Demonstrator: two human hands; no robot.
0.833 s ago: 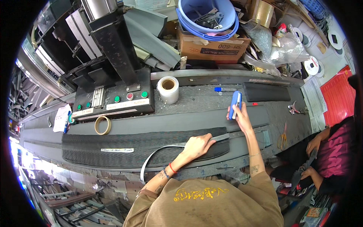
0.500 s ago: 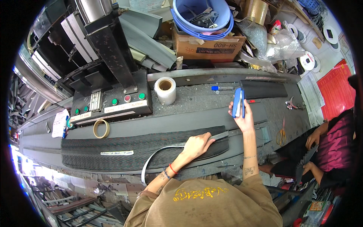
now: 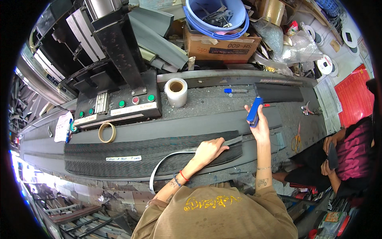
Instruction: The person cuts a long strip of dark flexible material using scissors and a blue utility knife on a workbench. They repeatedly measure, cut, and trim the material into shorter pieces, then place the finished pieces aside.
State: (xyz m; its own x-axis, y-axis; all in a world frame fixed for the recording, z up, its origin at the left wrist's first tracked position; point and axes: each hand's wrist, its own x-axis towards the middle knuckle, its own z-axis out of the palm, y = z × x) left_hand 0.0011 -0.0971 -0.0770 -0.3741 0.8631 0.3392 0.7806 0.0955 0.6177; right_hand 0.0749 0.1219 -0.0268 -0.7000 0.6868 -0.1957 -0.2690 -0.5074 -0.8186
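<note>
The left hand [image 3: 209,149] lies flat, fingers together, pressing a grey strip [image 3: 167,159] against the near right end of a long dark mat [image 3: 147,153] on the table [image 3: 207,105]. It pins the strip rather than gripping it. The right hand [image 3: 260,127] is closed round a blue stapler [image 3: 254,112], held upright just above the table, a little beyond the mat's right end.

The strip looks thin and limp: its free end curls off the mat in a loop over the table's near edge, so it likely needs holding down close to wherever it is fixed. The mat seems soft and heavy-lying, flat along its whole length, and is probably best taken by an edge or end. The stapler is rigid and small, an easy one-hand grip.

Beyond the hands stand a white tape roll [image 3: 176,91], a blue pen [image 3: 234,91] and a control box [image 3: 119,108] with green and red buttons; a tan tape ring [image 3: 107,132] lies left, just beside the mat. Scissors [image 3: 296,141] and what may be pliers [image 3: 308,108] lie right. A seated person [image 3: 350,151] is close at the table's right end.
</note>
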